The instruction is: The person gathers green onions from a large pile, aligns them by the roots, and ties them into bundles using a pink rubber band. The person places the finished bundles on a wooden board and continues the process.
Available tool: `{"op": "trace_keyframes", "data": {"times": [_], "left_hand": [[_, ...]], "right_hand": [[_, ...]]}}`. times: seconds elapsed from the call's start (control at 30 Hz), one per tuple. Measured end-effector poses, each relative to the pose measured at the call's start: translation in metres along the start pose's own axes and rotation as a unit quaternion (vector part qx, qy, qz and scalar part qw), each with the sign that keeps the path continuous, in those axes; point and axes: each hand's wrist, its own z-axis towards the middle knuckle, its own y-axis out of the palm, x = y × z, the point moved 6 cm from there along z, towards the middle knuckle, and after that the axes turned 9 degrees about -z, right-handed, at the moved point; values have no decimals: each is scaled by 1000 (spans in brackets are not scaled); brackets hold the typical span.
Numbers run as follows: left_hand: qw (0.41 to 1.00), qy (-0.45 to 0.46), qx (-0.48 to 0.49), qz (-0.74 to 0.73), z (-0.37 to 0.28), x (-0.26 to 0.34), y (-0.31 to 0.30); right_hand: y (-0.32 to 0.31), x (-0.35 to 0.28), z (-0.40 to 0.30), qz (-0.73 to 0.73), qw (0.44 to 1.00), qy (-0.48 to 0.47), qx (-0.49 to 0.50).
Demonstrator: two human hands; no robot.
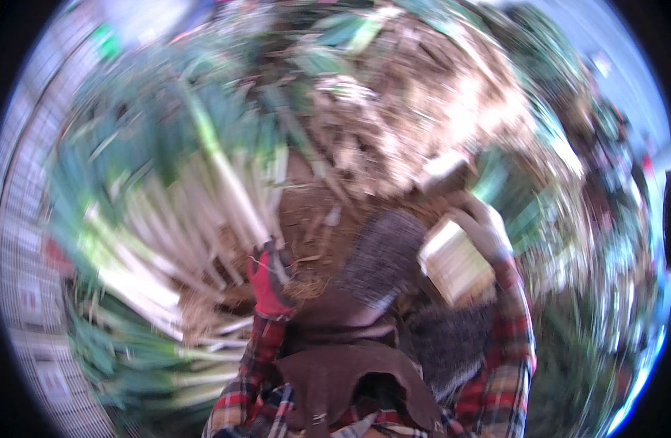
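Observation:
My left hand (271, 282), in a red and dark glove, is closed on the root end of a leek (231, 186), whose green top points up and away. Many cleaned leeks (171, 213) lie fanned out beyond and to the left of it. Out to the right, my right hand (480, 222) wears a pale glove; its fingers are near a blurred, pale-ended object (445, 169), and whether they hold it cannot be told. A pale wooden block (457, 263) is just below the right hand, beside my knee.
A large heap of leeks with brown, earthy roots (417, 104) rises ahead and to the right. Loose roots and soil (313, 224) cover the ground before my knees. More leeks (133, 350) lie at the lower left. Motion blurs the picture.

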Motion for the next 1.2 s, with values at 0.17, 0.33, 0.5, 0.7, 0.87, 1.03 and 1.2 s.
{"op": "trace_keyframes", "data": {"times": [0.17,0.33,0.5,0.7,0.87,1.03,1.2], "left_hand": [[994,-60,-92,8,-75,-37,86],[932,-74,-311,170,-134,-109,171],[837,-60,-479,256,-152,-214,234],[714,-124,-579,374,-158,-374,245],[586,-109,-633,493,-148,-466,222],[552,-182,-617,531,-149,-525,212],[329,-194,-642,665,-152,-571,194]], "right_hand": [[-40,11,4,11,993,-111,36],[-83,124,-43,359,928,85,57],[-97,216,-65,514,832,97,185],[-97,418,-112,417,705,332,468],[-62,446,-118,382,690,365,495],[-33,512,-138,246,745,333,524],[23,569,-179,-48,771,580,257]]}}
